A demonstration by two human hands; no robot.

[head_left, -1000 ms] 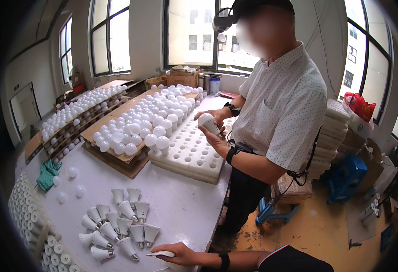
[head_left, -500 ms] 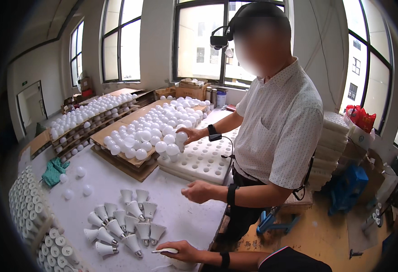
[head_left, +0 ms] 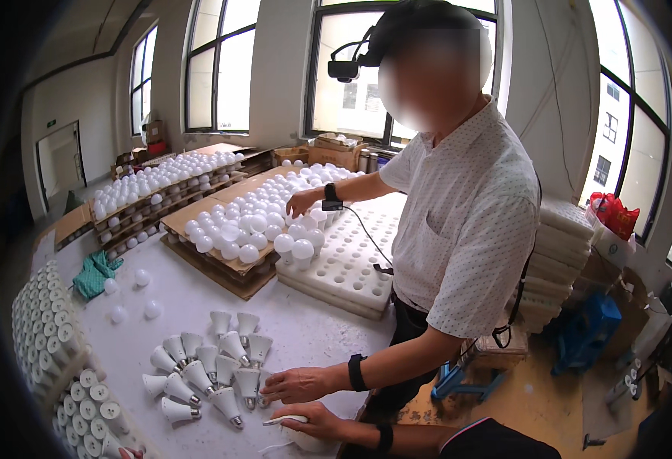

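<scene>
My right hand comes in from the lower right and is closed round a slim white object with a pointed end; its exact kind is unclear. Beneath that hand sits a rounded white thing, mostly covered. Only a bit of my left hand shows at the lower edge, beside the upright bulb bases; its fingers are mostly cut off. A cluster of white LED bulb bases with screw ends lies left of my right hand. A co-worker's left hand touches the cluster's right side.
The co-worker's right hand reaches over white bulb domes on cardboard. A white foam tray with holes lies beside them. Loose domes and a green cloth are at left. A blue stool stands on the floor.
The co-worker's left hand has come down to the bulb bases. Their right hand has moved farther back over the domes. My right hand stays about where it was; the view has shifted slightly.
</scene>
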